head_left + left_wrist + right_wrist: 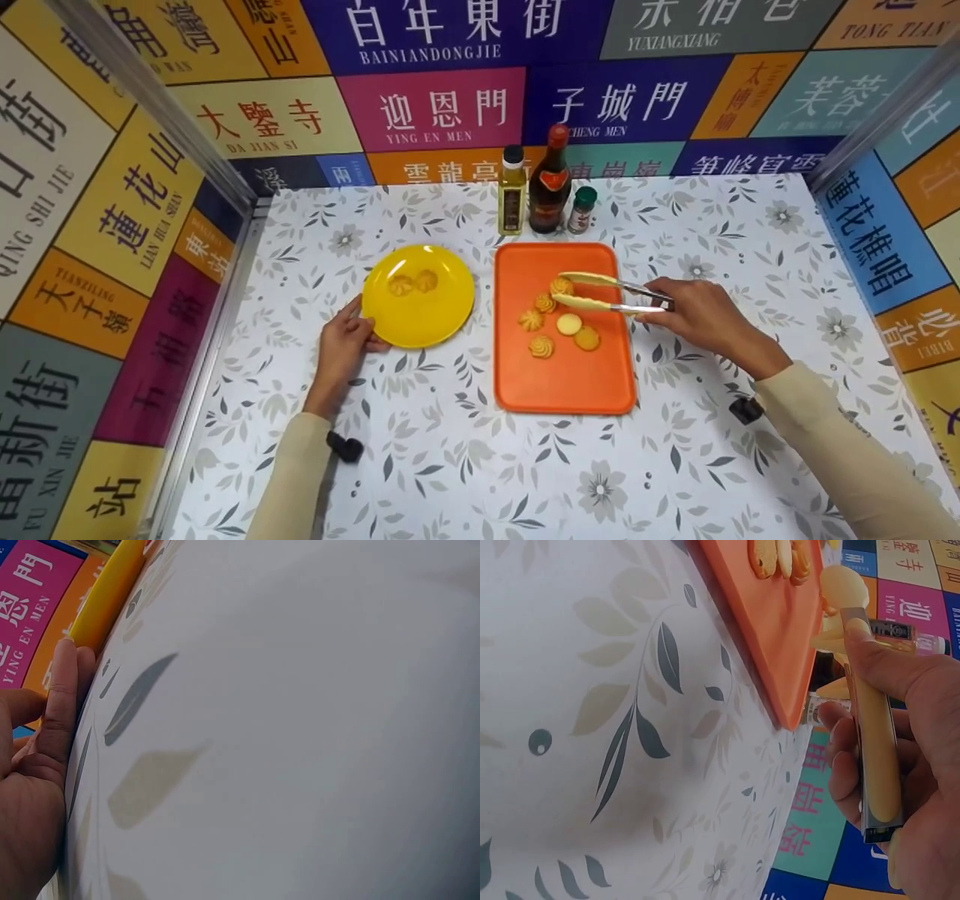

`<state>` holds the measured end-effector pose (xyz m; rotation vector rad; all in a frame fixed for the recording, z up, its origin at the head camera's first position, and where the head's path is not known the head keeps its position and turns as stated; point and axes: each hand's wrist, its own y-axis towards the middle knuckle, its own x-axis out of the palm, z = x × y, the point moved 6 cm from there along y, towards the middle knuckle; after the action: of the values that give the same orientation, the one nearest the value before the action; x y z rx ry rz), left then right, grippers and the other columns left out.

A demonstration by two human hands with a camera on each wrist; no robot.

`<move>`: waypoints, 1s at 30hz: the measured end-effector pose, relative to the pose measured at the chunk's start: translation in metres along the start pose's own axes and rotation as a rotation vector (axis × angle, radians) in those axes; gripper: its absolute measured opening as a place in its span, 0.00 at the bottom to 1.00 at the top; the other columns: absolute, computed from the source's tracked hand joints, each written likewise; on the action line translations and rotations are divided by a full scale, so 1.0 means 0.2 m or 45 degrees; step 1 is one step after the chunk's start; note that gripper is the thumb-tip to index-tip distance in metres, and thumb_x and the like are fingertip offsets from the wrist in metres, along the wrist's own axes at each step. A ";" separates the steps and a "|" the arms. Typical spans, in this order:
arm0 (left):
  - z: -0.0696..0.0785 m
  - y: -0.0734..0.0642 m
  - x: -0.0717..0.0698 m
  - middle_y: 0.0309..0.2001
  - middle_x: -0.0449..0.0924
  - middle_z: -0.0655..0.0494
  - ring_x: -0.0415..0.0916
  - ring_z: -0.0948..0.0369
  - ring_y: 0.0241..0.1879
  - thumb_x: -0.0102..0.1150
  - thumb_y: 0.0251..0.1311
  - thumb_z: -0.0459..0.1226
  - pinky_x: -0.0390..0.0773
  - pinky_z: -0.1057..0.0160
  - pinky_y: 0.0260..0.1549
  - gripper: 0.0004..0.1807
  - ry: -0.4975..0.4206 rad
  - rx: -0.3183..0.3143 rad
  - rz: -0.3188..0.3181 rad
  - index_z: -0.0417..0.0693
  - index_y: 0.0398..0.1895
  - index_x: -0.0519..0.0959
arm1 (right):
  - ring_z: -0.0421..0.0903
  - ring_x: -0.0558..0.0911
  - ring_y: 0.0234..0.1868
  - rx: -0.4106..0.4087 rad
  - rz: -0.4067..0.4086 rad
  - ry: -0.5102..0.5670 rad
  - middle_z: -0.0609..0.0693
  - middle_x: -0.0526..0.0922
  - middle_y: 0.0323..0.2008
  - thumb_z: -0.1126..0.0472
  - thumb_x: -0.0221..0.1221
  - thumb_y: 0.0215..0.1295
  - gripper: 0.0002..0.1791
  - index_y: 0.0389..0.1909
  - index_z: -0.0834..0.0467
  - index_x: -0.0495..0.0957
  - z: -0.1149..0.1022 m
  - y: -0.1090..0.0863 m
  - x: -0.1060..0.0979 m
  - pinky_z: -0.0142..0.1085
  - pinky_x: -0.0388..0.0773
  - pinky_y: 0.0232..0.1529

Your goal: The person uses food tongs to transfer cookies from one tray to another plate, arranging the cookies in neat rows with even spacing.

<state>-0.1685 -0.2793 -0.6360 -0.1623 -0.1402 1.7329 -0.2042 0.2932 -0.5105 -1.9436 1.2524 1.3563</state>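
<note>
My left hand (349,341) holds the near left rim of a round yellow plate (420,326); in the left wrist view the fingers (60,701) reach the plate's edge (112,596). Two piped cookies (414,282) lie on the plate. With my right hand (694,311) I grip metal tongs (637,289) with pale yellow tips; the right wrist view shows the thumb along one arm. The tongs' arms are spread above an orange tray (562,382), their tips on either side of a swirled cookie (561,286). Several other cookies (541,346) lie on the tray, some swirled, some flat.
Behind the tray stand an oil bottle (512,195), a dark red-capped bottle (550,184) and a small green-capped shaker (582,210). The table has a leaf-patterned cover (420,450). Panels with large characters (450,109) wall in the back and both sides.
</note>
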 end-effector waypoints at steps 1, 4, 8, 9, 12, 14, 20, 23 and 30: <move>0.00 0.00 0.00 0.37 0.87 0.38 0.91 0.49 0.31 0.58 0.82 0.33 0.95 0.55 0.38 0.33 0.006 -0.006 0.002 0.45 0.86 0.65 | 0.44 0.74 0.25 0.000 0.000 0.002 0.48 0.86 0.29 0.53 0.79 0.66 0.23 0.55 0.62 0.87 0.00 0.01 0.00 0.40 0.70 0.29; 0.00 0.00 0.00 0.38 0.87 0.37 0.91 0.49 0.32 0.59 0.82 0.33 0.95 0.54 0.39 0.33 0.017 -0.021 0.007 0.46 0.87 0.65 | 0.43 0.73 0.25 0.009 -0.003 0.010 0.46 0.85 0.28 0.51 0.78 0.67 0.24 0.56 0.62 0.87 -0.01 0.02 0.01 0.40 0.70 0.30; 0.01 0.00 0.01 0.39 0.87 0.36 0.92 0.50 0.31 0.58 0.82 0.31 0.95 0.54 0.37 0.33 0.016 0.021 -0.008 0.43 0.86 0.64 | 0.42 0.73 0.23 -0.006 0.015 0.022 0.45 0.84 0.26 0.51 0.79 0.66 0.23 0.53 0.62 0.88 -0.02 0.03 0.02 0.40 0.70 0.29; 0.01 0.00 0.01 0.38 0.87 0.36 0.91 0.50 0.30 0.58 0.82 0.31 0.95 0.54 0.37 0.33 0.010 0.037 -0.013 0.42 0.86 0.64 | 0.41 0.73 0.23 -0.011 0.022 0.028 0.45 0.84 0.26 0.52 0.79 0.66 0.23 0.53 0.62 0.88 -0.02 0.04 0.02 0.39 0.71 0.28; 0.01 0.00 0.01 0.37 0.87 0.36 0.91 0.50 0.28 0.58 0.82 0.30 0.95 0.54 0.35 0.33 0.000 0.061 -0.018 0.40 0.86 0.64 | 0.41 0.73 0.22 -0.019 0.035 0.052 0.44 0.84 0.25 0.53 0.79 0.65 0.22 0.53 0.62 0.88 -0.03 0.06 0.02 0.39 0.71 0.27; 0.01 0.00 0.01 0.37 0.87 0.37 0.91 0.50 0.28 0.58 0.81 0.30 0.95 0.54 0.35 0.33 -0.011 0.057 -0.013 0.40 0.86 0.64 | 0.41 0.74 0.23 -0.018 0.027 0.066 0.44 0.84 0.26 0.54 0.79 0.65 0.22 0.55 0.61 0.88 -0.04 0.07 0.02 0.38 0.72 0.27; 0.01 0.01 0.00 0.37 0.87 0.38 0.91 0.50 0.29 0.58 0.82 0.31 0.95 0.55 0.36 0.33 -0.003 0.024 0.003 0.43 0.86 0.65 | 0.41 0.76 0.24 -0.018 -0.002 0.087 0.44 0.85 0.27 0.52 0.77 0.69 0.23 0.58 0.60 0.88 -0.06 0.10 0.04 0.38 0.73 0.28; 0.01 0.01 0.00 0.37 0.88 0.38 0.91 0.50 0.29 0.59 0.81 0.31 0.95 0.54 0.36 0.33 0.003 0.025 0.005 0.43 0.86 0.65 | 0.42 0.75 0.24 -0.049 0.022 0.081 0.45 0.84 0.26 0.53 0.77 0.68 0.22 0.56 0.60 0.88 -0.08 0.12 0.04 0.39 0.73 0.28; 0.00 0.01 0.01 0.38 0.88 0.38 0.91 0.48 0.31 0.59 0.81 0.32 0.95 0.52 0.37 0.34 -0.005 0.005 0.010 0.43 0.86 0.65 | 0.42 0.74 0.23 -0.052 0.025 0.106 0.46 0.83 0.26 0.50 0.77 0.69 0.19 0.51 0.60 0.87 -0.11 0.15 0.06 0.38 0.71 0.25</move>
<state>-0.1706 -0.2787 -0.6366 -0.1570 -0.1390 1.7411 -0.2187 0.2564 -0.5081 -2.0395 1.2948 1.3330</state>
